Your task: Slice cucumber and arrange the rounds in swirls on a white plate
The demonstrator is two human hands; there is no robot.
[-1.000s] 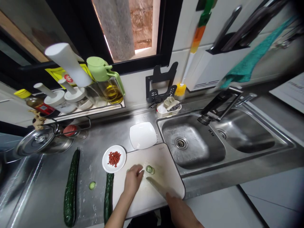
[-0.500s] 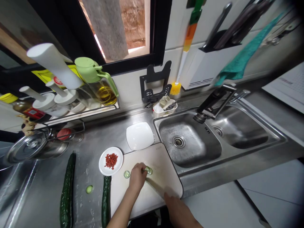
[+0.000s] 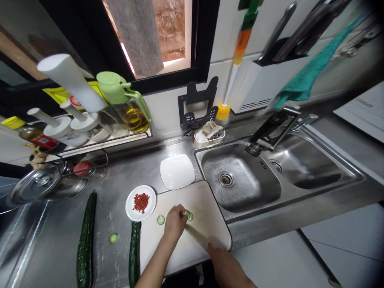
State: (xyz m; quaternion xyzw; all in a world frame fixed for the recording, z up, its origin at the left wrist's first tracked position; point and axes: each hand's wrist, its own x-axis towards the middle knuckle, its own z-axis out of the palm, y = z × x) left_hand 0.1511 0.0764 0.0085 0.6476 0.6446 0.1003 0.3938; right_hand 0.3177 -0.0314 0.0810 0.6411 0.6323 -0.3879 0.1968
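On the white cutting board [image 3: 168, 260], my left hand [image 3: 175, 222] is closed, its fingertips pinching at a cucumber slice [image 3: 187, 214]. Another slice or two overlap there, beside the fingers. My right hand [image 3: 225, 265] wraps round the handle of a knife [image 3: 196, 237], whose blade slants across the board toward my left fingertips. A loose cucumber round [image 3: 161, 219] lies flat to the left of my left hand. The knife's handle is hidden in my grip.
A plate of small red pieces [image 3: 141, 203] and a white square plate [image 3: 177, 172] stand behind the board. Left are a cut cucumber [image 3: 134, 254], a long cucumber [image 3: 86, 244] and a cucumber end [image 3: 113, 238]. The double sink [image 3: 240, 188] is at right.
The view has shifted very slightly. Both hands, the knife and the cucumber slices look to be in nearly the same places.
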